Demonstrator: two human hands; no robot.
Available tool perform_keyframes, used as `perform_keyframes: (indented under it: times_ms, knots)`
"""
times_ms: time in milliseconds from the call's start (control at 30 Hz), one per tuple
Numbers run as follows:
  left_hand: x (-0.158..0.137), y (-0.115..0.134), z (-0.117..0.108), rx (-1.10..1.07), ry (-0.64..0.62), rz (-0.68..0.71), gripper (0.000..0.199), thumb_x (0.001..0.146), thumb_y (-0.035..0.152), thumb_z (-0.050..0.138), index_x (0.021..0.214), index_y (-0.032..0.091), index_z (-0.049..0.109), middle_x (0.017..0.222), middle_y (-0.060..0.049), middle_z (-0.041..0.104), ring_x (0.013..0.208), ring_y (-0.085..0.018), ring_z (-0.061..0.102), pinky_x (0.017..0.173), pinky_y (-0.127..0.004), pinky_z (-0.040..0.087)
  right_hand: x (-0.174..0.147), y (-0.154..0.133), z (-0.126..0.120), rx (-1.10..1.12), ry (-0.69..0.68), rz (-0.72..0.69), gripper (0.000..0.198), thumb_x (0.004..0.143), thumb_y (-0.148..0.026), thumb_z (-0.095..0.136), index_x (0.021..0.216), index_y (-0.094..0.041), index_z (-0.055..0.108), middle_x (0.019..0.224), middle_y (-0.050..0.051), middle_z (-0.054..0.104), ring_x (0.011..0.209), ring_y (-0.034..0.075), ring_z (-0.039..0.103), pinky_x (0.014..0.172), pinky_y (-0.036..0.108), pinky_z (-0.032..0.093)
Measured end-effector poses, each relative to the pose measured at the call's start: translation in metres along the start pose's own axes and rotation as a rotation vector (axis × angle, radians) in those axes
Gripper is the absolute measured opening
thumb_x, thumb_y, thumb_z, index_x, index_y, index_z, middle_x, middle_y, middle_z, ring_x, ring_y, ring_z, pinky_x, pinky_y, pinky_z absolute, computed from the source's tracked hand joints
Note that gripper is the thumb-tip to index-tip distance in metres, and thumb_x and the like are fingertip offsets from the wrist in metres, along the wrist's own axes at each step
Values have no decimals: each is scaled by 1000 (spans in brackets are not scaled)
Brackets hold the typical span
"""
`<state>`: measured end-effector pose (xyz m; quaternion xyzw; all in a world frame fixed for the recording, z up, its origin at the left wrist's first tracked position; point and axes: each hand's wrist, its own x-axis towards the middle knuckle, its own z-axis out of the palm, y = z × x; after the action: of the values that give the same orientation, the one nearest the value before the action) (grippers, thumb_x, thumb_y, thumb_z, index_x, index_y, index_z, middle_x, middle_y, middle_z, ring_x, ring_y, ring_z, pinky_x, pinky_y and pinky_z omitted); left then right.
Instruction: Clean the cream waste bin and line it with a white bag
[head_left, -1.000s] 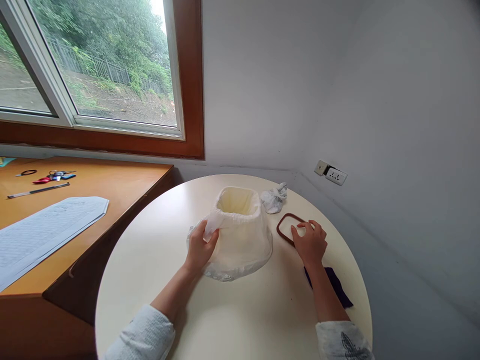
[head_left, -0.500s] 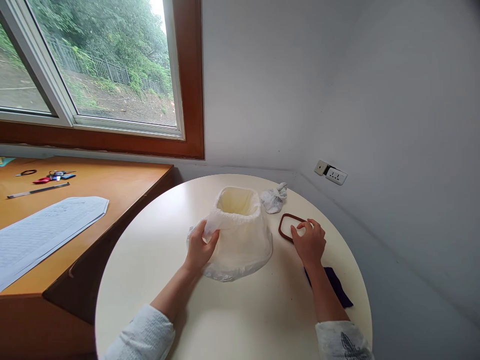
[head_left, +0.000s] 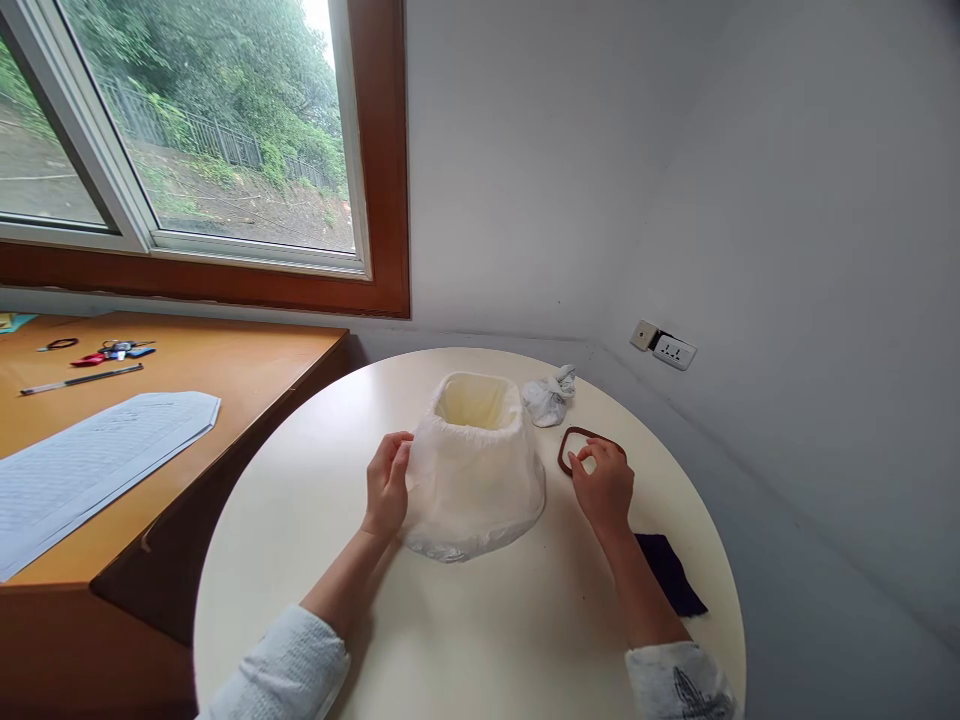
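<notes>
1. The left hand (head_left: 388, 485) is half closed, its thumb near the bent fingers, upright against the left side of the bag-covered bin (head_left: 476, 490). From here I can't tell whether it has any of the film pinched.
2. The right hand (head_left: 604, 485) has its thumb and forefinger curved towards each other, a small gap showing between them, over the near part of a brown frame (head_left: 562, 452). I can't make out whether it grips the frame.
3. I see the bin between the hands, closer to the left: thin whitish plastic, a rounded four-sided mouth, pale yellow inside, the film flaring out at the foot.
4. The frame, a rounded rectangular ring, lies right of the bin.
5. Beyond it is a crumpled white bag (head_left: 550, 398); beside the right forearm, a dark cloth (head_left: 670, 575).
6. All this sits on my round cream table (head_left: 442, 640).
7. To the left, an orange-brown desk (head_left: 247, 345) bears papers (head_left: 105, 460), a pen (head_left: 82, 379) and keys (head_left: 116, 350).
8. Past that, a wood-framed window (head_left: 240, 120) shows greenery; a socket (head_left: 674, 351) is set in the pale wall (head_left: 540, 150).
</notes>
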<state>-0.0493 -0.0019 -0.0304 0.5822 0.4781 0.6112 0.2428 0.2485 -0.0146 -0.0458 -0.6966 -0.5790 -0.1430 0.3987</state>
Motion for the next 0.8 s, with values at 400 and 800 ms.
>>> perform_keyframes:
  times_ms: [400,800]
  knots:
    - [19,-38,-11,591,-25,-305,39,67,35,53,99,15,60,107,-18,55,103,-37,49,88,-51,32,-11,-29,3,102,-185,-18,17,79,-31,48,67,-20,45,83,2,61,83,18,53,78,32,33]
    - [14,-30,-14,514,-223,-299,9,59,25,55,64,23,62,64,-6,63,87,-33,56,84,-46,31,-29,-43,24,340,-467,168,41,68,-19,52,110,-16,56,112,15,57,107,30,47,89,41,33]
